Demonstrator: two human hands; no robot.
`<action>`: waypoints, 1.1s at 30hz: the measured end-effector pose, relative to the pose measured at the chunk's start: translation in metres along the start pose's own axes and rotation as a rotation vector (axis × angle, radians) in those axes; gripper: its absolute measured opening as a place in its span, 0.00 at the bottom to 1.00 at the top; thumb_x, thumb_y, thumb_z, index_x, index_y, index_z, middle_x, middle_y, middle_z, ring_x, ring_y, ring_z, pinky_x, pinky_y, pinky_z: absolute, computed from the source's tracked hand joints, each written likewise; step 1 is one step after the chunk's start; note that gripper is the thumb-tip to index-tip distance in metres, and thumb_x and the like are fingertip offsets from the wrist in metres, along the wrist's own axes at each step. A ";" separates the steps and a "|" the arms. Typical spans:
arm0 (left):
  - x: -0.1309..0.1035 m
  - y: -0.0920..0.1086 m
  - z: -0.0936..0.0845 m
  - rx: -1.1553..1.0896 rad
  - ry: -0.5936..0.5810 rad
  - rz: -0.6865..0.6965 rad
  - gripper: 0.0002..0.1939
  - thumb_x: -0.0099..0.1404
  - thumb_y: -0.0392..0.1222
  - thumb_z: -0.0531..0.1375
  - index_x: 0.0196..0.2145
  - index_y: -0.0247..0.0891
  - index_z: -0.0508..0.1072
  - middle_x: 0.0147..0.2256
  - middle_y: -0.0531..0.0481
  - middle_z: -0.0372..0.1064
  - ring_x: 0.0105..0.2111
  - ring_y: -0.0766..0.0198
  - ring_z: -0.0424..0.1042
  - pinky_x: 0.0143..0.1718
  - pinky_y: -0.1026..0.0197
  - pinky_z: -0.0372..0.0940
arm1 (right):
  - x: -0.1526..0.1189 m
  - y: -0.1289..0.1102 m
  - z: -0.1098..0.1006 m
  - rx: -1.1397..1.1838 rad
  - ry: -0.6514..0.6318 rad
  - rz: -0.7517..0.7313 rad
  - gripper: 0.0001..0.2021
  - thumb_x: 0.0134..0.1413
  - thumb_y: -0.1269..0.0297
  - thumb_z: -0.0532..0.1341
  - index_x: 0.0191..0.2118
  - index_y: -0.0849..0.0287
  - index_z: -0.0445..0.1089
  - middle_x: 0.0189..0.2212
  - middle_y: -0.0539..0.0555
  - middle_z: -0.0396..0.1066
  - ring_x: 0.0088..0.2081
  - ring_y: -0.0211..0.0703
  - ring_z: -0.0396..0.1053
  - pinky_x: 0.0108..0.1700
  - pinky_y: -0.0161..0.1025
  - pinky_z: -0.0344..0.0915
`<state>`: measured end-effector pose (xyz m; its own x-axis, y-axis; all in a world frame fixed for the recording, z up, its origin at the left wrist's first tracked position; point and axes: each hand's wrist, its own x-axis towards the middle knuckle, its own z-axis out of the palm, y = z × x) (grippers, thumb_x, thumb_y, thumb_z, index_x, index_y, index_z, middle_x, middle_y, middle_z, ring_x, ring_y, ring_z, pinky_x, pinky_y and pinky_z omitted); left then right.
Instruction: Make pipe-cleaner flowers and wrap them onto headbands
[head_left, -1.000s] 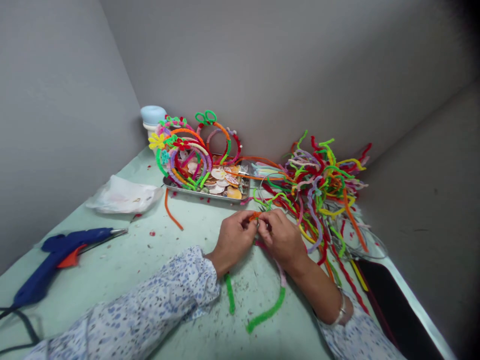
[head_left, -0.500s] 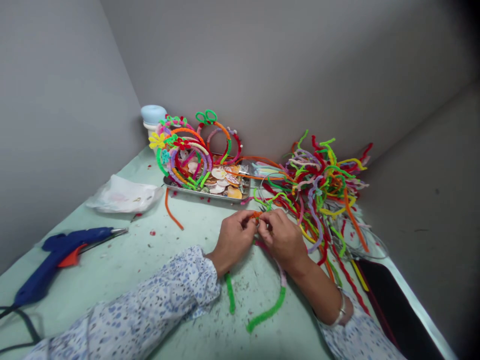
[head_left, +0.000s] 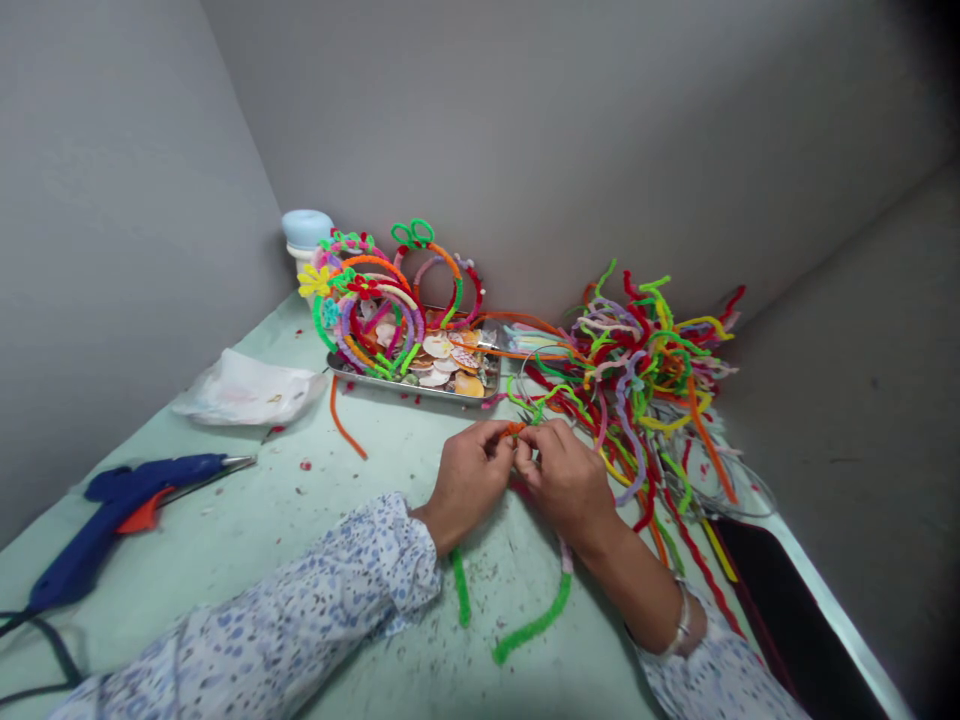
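My left hand [head_left: 471, 475] and my right hand [head_left: 568, 482] meet at the middle of the table, fingertips pinched close together. Between them is the top of a headband wrapped in fuzzy pipe cleaner, with an orange bit [head_left: 513, 428] showing at the fingers. Its green-wrapped end [head_left: 534, 628] curves down below my right hand, and another green end hangs by my left wrist. Both hands are closed on this headband; exactly what the fingertips pinch is partly hidden. Green pipe cleaner strands [head_left: 551, 398] lie just beyond my fingers.
A tangled pile of colourful pipe cleaners [head_left: 649, 385] lies to the right. Behind my hands, a metal tray [head_left: 405, 393] holds shells, with finished headbands [head_left: 375, 300] over it. At left are a blue glue gun [head_left: 161, 472] with its cord and a plastic bag [head_left: 251, 392].
The fingers of my right hand have shifted slightly at the top of the headband. My left hand and everything around stay almost the same.
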<state>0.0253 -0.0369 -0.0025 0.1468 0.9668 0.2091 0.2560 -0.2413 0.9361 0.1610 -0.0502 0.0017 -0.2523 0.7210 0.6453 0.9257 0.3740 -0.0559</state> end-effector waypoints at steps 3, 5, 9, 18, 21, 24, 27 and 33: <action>0.000 0.001 0.000 0.015 -0.004 -0.004 0.13 0.62 0.38 0.53 0.40 0.38 0.75 0.37 0.47 0.75 0.35 0.63 0.71 0.38 0.64 0.66 | 0.000 -0.001 0.000 -0.004 0.001 -0.005 0.07 0.58 0.69 0.54 0.31 0.60 0.67 0.28 0.53 0.67 0.29 0.40 0.64 0.32 0.36 0.58; 0.000 0.001 0.000 0.018 -0.008 -0.005 0.13 0.62 0.38 0.53 0.40 0.38 0.75 0.37 0.47 0.75 0.35 0.63 0.71 0.38 0.64 0.65 | 0.000 -0.001 0.000 -0.008 0.007 -0.008 0.07 0.58 0.69 0.53 0.31 0.60 0.67 0.28 0.53 0.67 0.29 0.40 0.64 0.32 0.36 0.58; -0.001 0.001 -0.001 0.016 -0.007 0.007 0.13 0.62 0.37 0.53 0.40 0.38 0.75 0.38 0.47 0.75 0.36 0.63 0.71 0.39 0.63 0.65 | -0.001 -0.002 -0.001 -0.026 0.014 -0.007 0.07 0.59 0.68 0.53 0.31 0.60 0.67 0.27 0.53 0.67 0.29 0.40 0.64 0.31 0.36 0.57; 0.000 0.003 -0.001 0.007 -0.013 -0.001 0.14 0.61 0.37 0.53 0.41 0.38 0.76 0.38 0.47 0.75 0.37 0.62 0.72 0.40 0.62 0.66 | -0.001 -0.001 0.001 -0.017 -0.010 0.014 0.07 0.58 0.68 0.54 0.30 0.59 0.67 0.27 0.53 0.67 0.28 0.40 0.64 0.30 0.36 0.57; 0.000 0.004 -0.001 0.004 -0.014 0.002 0.13 0.61 0.37 0.53 0.40 0.39 0.76 0.38 0.47 0.75 0.37 0.62 0.72 0.41 0.63 0.66 | -0.001 -0.001 0.002 0.025 0.001 0.029 0.06 0.58 0.68 0.54 0.31 0.59 0.67 0.27 0.53 0.68 0.28 0.39 0.65 0.30 0.36 0.58; 0.000 0.004 -0.001 -0.009 -0.024 0.001 0.13 0.62 0.37 0.53 0.40 0.38 0.76 0.38 0.48 0.75 0.37 0.63 0.72 0.41 0.63 0.66 | -0.001 -0.001 0.003 0.089 -0.009 0.070 0.06 0.57 0.69 0.54 0.32 0.59 0.67 0.28 0.53 0.68 0.29 0.39 0.66 0.31 0.35 0.59; 0.000 0.003 -0.002 -0.040 -0.038 -0.009 0.14 0.62 0.36 0.53 0.41 0.38 0.75 0.39 0.48 0.75 0.38 0.63 0.72 0.41 0.63 0.66 | -0.001 0.000 0.004 0.186 -0.029 0.131 0.05 0.56 0.68 0.55 0.33 0.59 0.68 0.29 0.53 0.69 0.30 0.40 0.67 0.32 0.35 0.61; 0.002 0.001 -0.001 -0.126 -0.042 -0.066 0.13 0.62 0.38 0.54 0.41 0.36 0.75 0.35 0.48 0.75 0.33 0.64 0.73 0.34 0.65 0.67 | 0.000 0.005 0.006 0.420 -0.013 0.240 0.04 0.53 0.70 0.56 0.32 0.58 0.67 0.28 0.51 0.68 0.28 0.38 0.66 0.31 0.34 0.63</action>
<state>0.0245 -0.0350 -0.0009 0.1737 0.9754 0.1360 0.1448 -0.1619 0.9761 0.1640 -0.0450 -0.0028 -0.0518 0.8221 0.5670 0.7649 0.3977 -0.5067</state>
